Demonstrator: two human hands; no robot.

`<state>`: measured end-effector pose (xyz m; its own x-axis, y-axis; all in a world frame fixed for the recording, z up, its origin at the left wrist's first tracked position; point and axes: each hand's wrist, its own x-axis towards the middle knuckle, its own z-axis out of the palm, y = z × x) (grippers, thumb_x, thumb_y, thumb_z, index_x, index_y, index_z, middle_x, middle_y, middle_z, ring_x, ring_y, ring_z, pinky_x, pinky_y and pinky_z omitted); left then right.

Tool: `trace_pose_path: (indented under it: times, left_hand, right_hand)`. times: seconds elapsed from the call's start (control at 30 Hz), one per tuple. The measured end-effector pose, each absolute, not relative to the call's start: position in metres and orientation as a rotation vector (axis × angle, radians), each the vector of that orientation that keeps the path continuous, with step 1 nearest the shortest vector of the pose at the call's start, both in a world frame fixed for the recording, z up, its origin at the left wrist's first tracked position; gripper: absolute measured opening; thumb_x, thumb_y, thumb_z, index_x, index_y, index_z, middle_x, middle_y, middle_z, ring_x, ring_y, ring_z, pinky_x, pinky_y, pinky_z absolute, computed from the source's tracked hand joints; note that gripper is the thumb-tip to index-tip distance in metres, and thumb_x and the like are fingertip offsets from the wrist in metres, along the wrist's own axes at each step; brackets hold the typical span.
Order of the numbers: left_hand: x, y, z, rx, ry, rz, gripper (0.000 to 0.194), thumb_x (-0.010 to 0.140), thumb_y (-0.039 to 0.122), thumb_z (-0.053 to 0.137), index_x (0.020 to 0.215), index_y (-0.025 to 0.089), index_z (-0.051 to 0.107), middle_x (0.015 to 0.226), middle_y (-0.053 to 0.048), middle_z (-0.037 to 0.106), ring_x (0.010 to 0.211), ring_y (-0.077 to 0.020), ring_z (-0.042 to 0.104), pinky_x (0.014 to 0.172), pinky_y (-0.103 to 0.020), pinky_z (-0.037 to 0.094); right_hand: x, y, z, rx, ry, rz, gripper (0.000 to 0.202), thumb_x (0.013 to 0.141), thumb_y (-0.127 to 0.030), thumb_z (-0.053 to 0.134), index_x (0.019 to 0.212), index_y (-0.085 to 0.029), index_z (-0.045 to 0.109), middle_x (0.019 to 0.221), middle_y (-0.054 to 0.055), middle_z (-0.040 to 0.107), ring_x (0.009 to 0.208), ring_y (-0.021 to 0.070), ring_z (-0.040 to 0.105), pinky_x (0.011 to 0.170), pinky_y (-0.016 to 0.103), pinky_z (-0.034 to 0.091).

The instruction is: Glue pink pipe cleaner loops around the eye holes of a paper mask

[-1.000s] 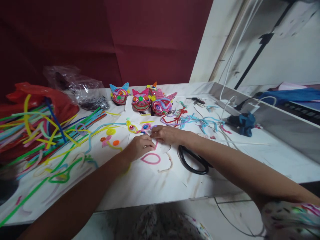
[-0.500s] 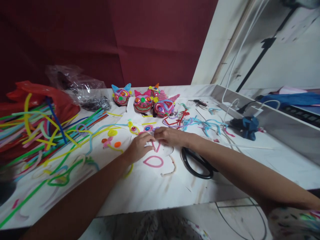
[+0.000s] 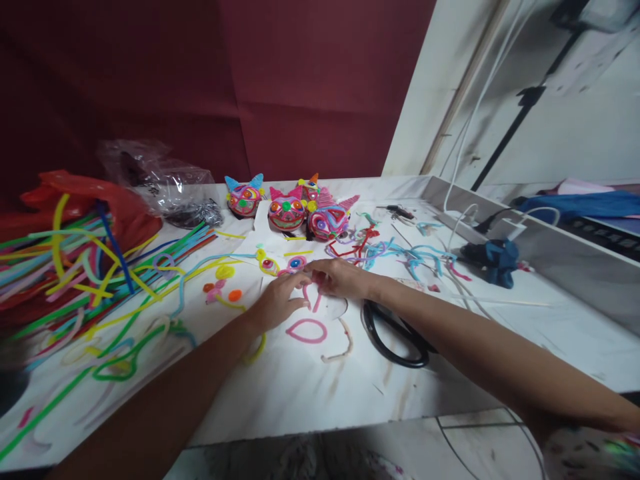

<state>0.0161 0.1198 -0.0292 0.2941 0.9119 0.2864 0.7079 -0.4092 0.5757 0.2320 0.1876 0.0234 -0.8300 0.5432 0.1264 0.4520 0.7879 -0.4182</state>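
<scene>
My left hand (image 3: 277,300) and my right hand (image 3: 341,277) meet over a white paper sheet. Between them is a bent pink pipe cleaner (image 3: 317,302), its upper part covered by my fingers. The right fingers pinch it from above; the left fingertips close on its left side, with the thumb lower down. Just nearer to me lies a pink teardrop loop (image 3: 326,331), and beside it a beige curved piece (image 3: 349,340). Beyond my fingers sit two eye shapes, one yellow with a red centre (image 3: 269,263), one pink with a blue centre (image 3: 295,263).
Black-handled scissors (image 3: 395,360) lie by my right forearm. Several colourful animal heads (image 3: 287,210) stand at the back. Pipe cleaners spill from a red bag (image 3: 100,193) on the left. Blue scraps (image 3: 413,257) and a dark blue object (image 3: 500,260) lie right.
The pink pipe cleaner's lower ends have shifted from a closed V to a more open, rounded bend. My hands stay close together, fingers slightly moved. The view has tilted a little.
</scene>
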Motion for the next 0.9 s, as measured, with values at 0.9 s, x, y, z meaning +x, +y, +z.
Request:
trace_pose_path:
  times: [0.9]
  left_hand:
    - [0.016,0.121,-0.026,2.339,1.41,0.796,0.034,0.084,0.017,0.073,0.116,0.023,0.069,0.11,-0.005,0.078,0.104,-0.0261,0.074,0.093,-0.036,0.061]
  right_hand:
    - [0.26,0.171,0.023,-0.583,-2.88,0.493,0.027,0.093,0.0,0.066,0.111,-0.015,0.081,0.127,0.017,0.079,0.116,0.024,0.076,0.102,0.035,0.059]
